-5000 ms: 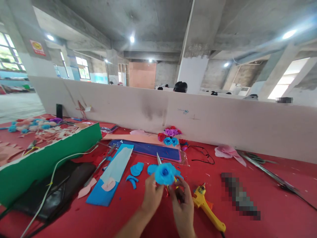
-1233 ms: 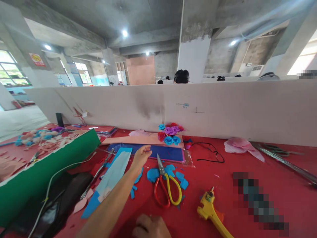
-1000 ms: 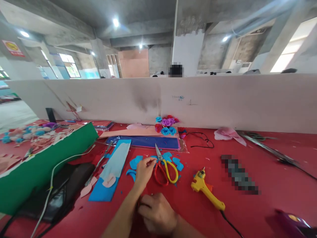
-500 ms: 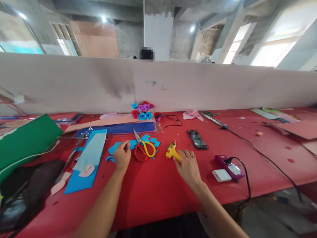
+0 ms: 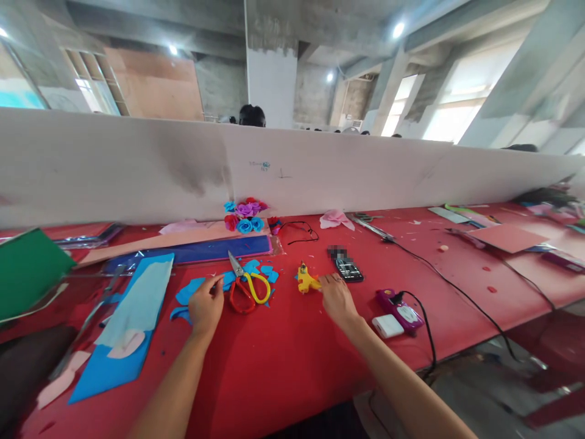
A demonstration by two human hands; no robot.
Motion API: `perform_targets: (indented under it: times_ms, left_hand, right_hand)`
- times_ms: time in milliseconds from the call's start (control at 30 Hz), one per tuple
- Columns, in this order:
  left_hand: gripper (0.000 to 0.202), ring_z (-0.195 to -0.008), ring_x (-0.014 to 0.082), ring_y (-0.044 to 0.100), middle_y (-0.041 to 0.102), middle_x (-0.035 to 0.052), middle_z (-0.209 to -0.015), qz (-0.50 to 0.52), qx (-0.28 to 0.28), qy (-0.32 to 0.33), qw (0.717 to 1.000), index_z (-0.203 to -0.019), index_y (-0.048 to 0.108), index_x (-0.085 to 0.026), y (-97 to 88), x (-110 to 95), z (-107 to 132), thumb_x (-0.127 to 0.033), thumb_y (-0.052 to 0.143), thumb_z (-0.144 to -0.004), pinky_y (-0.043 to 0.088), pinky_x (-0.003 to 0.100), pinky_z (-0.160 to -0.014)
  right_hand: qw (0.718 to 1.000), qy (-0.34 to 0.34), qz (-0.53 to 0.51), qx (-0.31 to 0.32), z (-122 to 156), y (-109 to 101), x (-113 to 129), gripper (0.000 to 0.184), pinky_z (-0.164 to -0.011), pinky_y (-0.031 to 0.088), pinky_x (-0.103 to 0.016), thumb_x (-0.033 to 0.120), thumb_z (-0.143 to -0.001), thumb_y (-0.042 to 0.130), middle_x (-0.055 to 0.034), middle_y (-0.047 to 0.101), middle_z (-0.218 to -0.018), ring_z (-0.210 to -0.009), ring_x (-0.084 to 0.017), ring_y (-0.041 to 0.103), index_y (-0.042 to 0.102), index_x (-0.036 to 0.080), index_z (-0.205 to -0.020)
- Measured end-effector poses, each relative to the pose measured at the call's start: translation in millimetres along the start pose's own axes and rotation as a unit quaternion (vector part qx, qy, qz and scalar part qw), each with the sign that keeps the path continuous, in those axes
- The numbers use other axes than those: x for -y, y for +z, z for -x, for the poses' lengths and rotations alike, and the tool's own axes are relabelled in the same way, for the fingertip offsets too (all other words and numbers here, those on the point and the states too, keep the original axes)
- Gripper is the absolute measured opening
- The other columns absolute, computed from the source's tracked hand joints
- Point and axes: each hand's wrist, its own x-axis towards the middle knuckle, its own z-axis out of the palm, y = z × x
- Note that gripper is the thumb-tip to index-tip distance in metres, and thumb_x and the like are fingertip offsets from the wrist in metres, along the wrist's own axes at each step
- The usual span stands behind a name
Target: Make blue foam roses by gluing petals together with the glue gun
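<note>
My left hand [image 5: 205,306] is closed in a pinch over the blue paper cuttings [image 5: 189,291]. Anything between its fingertips is too small to make out. Just right of it lie scissors [image 5: 248,286] with one red and one yellow handle loop, blades pointing away. My right hand [image 5: 339,300] has its fingers closed on the handle end of a yellow glue gun [image 5: 307,280], whose nozzle points away from me. Beyond the scissors sits a bunch of paper flowers [image 5: 247,214] in blue, purple and red.
A mobile phone [image 5: 348,268] and a purple power socket [image 5: 402,310] with a white charger [image 5: 387,326] lie to the right. Blue sheets [image 5: 121,360] and a green board [image 5: 34,274] are on the left. A white partition [image 5: 365,177] stands behind the red table [image 5: 274,378].
The whole view has swung to the right. The glue gun has turned, its nozzle now pointing more directly away, and my right hand sits nearer its handle end. My left hand stays pinched.
</note>
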Motion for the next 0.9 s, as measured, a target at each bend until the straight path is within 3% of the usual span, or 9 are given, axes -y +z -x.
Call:
perform_targets:
  times_ms: [233, 333, 433, 567, 633, 733, 800, 900]
  left_hand:
    - [0.025, -0.086, 0.022, 0.064, 0.071, 0.0057, -0.095, 0.012, 0.008, -0.014, 1.0, -0.092, 0.067, -0.023, -0.5, -2, 0, -0.032, 0.047, -0.081, 0.048, 0.034, -0.079]
    - [0.024, -0.088, 0.0207, 0.063, 0.071, 0.007, -0.097, 0.017, -0.006, -0.023, 1.0, -0.093, 0.067, -0.02, -3.7, -4, -2, -0.027, 0.047, -0.081, 0.047, 0.032, -0.082]
    - [0.026, -0.087, 0.0187, 0.063, 0.07, 0.0074, -0.097, 0.026, -0.043, -0.039, 0.998, -0.096, 0.067, -0.018, -8.1, -3, -6, -0.021, 0.046, -0.08, 0.048, 0.029, -0.079]
    - [0.028, -0.083, 0.0184, 0.062, 0.07, 0.0082, -0.096, -0.009, -0.061, -0.081, 0.995, -0.097, 0.067, -0.016, -13.4, 3, -11, -0.016, 0.046, -0.079, 0.048, 0.03, -0.078]
    - [0.028, -0.087, 0.0198, 0.062, 0.07, 0.0081, -0.098, -0.05, -0.017, -0.064, 0.997, -0.097, 0.068, -0.018, -14.6, 5, -10, -0.017, 0.047, -0.079, 0.046, 0.032, -0.082]
    - [0.026, -0.099, 0.0223, 0.057, 0.069, 0.0049, -0.105, -0.115, 0.1, 0.013, 0.988, -0.098, 0.069, -0.023, -14.3, 3, -8, -0.02, 0.052, -0.079, 0.04, 0.036, -0.091]
    - [0.025, -0.104, 0.0244, 0.054, 0.068, 0.0037, -0.108, -0.142, 0.146, 0.038, 0.978, -0.098, 0.07, -0.025, -13.8, -1, -5, -0.022, 0.054, -0.079, 0.038, 0.037, -0.093]
    - [0.026, -0.105, 0.0259, 0.052, 0.067, 0.0042, -0.108, -0.164, 0.155, 0.035, 0.974, -0.099, 0.069, -0.025, -14.0, -7, -1, -0.02, 0.053, -0.079, 0.037, 0.039, -0.091]
  right_hand:
    - [1.0, 0.012, -0.011, -0.016, -9, 5, -5, 0.029, -0.084, 0.036, -0.032, 0.003, -0.083, 0.038, -0.013, 0.063, -0.096, -0.095, -0.023, 0.051, 0.061, 0.013, -0.098]
    - [0.999, 0.016, -0.025, -0.02, -8, 5, 3, 0.035, -0.085, 0.035, -0.035, 0.002, -0.081, 0.036, -0.0156, 0.061, -0.101, -0.098, -0.025, 0.05, 0.058, 0.011, -0.107]
    - [0.994, 0.007, -0.086, -0.073, -8, 10, 31, 0.037, -0.091, 0.034, -0.039, 0.008, -0.082, 0.039, -0.0154, 0.057, -0.111, -0.104, -0.025, 0.048, 0.054, 0.011, -0.116]
    - [0.971, -0.097, -0.216, -0.014, -22, 17, 95, 0.025, -0.091, 0.039, -0.035, 0.019, -0.083, 0.048, -0.0105, 0.061, -0.105, -0.1, -0.023, 0.053, 0.061, 0.015, -0.104]
    - [0.967, -0.106, -0.231, 0.008, -32, 17, 125, 0.031, -0.094, 0.037, -0.036, 0.024, -0.082, 0.052, -0.0139, 0.059, -0.112, -0.106, -0.025, 0.052, 0.057, 0.012, -0.111]
    - [0.96, -0.085, -0.252, 0.083, -46, 15, 153, 0.042, -0.089, 0.04, -0.036, 0.023, -0.077, 0.06, -0.0172, 0.058, -0.113, -0.105, -0.027, 0.054, 0.052, 0.011, -0.116]
    - [0.955, -0.07, -0.264, 0.111, -52, 16, 159, 0.043, -0.084, 0.042, -0.035, 0.017, -0.074, 0.06, -0.0174, 0.058, -0.111, -0.101, -0.027, 0.056, 0.051, 0.011, -0.116]
    - [0.95, -0.054, -0.283, 0.12, -56, 19, 154, 0.042, -0.076, 0.044, -0.034, 0.012, -0.071, 0.058, -0.0143, 0.061, -0.102, -0.091, -0.025, 0.06, 0.05, 0.012, -0.113]
